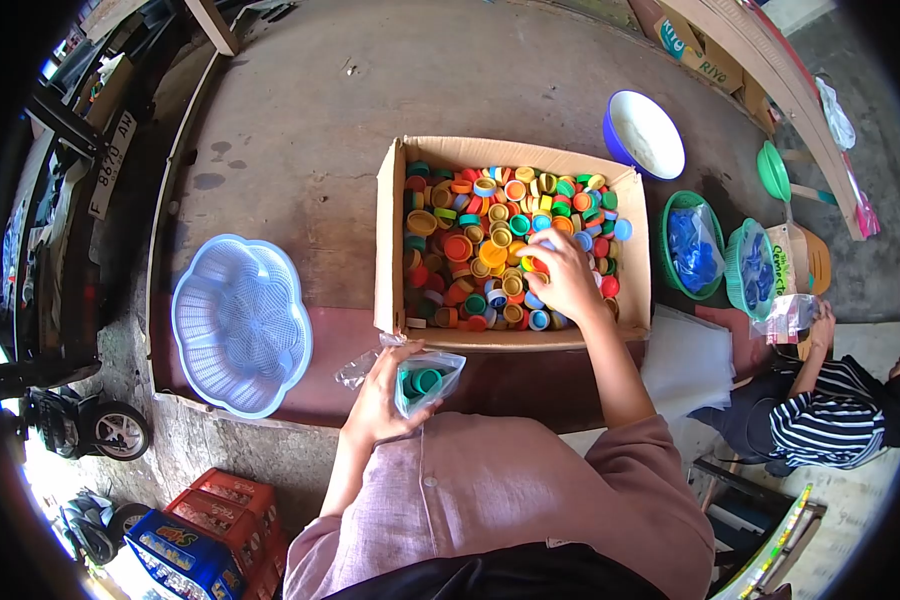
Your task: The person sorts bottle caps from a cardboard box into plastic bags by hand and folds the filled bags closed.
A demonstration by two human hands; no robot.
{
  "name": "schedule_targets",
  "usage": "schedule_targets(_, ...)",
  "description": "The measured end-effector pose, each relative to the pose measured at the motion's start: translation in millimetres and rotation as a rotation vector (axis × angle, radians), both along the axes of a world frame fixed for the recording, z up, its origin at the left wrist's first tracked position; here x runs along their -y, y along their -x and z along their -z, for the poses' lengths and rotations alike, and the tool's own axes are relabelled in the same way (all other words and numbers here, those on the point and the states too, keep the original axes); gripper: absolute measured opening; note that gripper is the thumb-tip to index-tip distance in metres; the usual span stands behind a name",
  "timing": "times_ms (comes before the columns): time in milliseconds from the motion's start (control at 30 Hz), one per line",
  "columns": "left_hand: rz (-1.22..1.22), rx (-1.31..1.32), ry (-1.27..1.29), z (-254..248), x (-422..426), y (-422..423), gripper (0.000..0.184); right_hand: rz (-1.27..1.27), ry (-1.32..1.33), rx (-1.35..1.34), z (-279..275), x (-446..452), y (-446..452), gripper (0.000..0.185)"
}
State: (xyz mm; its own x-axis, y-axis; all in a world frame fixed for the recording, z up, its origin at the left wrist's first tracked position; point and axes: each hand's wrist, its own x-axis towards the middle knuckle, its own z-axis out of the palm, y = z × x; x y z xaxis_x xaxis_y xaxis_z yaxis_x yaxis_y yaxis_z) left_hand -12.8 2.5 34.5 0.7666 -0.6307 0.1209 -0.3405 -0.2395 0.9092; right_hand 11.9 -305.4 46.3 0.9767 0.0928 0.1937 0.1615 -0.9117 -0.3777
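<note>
My left hand (382, 393) holds a clear plastic bag (446, 382) with its mouth open and green bottle caps (425, 382) inside. It is just in front of a cardboard box (515, 343) full of loose plastic bottle caps (470, 245) in red, orange, yellow, green and blue. Over the right half of the box, my right hand (562, 275) reaches down into the caps. Its thumb and fingers are curved and apart, with caps between and below them; a firm grip on any one cap does not show.
A pale blue scalloped basket (295, 330) sits left. A purple bowl (611, 140) is back right. Green baskets (667, 255) with blue contents and clear plastic sheets (685, 360) lie right. A person in a striped shirt (830, 425) handles a clear bag there. Crates (225, 510) stand lower left.
</note>
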Motion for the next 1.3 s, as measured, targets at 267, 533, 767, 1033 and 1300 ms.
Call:
schedule_targets(267, -0.019, 0.003, -0.021, -1.4, -1.3, 2.4, 0.070, -0.367, 0.167, -0.040, 36.5, -45.8, -16.2, 0.012)
schedule_targets(533, 0.004, -0.036, -0.030, 1.1, -2.8, 2.9, 0.074, -0.143, -0.693, -0.322, 7.2, -43.6, -5.1, 0.022)
schedule_targets(767, -0.007, 0.017, -0.012, -1.5, -2.6, 5.3, 0.069, -0.193, -1.202, -0.179, -10.6, -69.8, 28.0, 0.025)
schedule_targets(1033, 0.022, 0.027, -0.010, 8.2, -5.3, 11.1, 0.075, -0.324, -0.179, 0.224, -39.9, -139.7, 60.9, 0.027)
schedule_targets(1300, 0.016, 0.032, 0.028, -5.4, -2.7, 19.3, 0.082, -0.347, -0.405, 0.030, -48.4, -125.5, 83.3, 0.027)
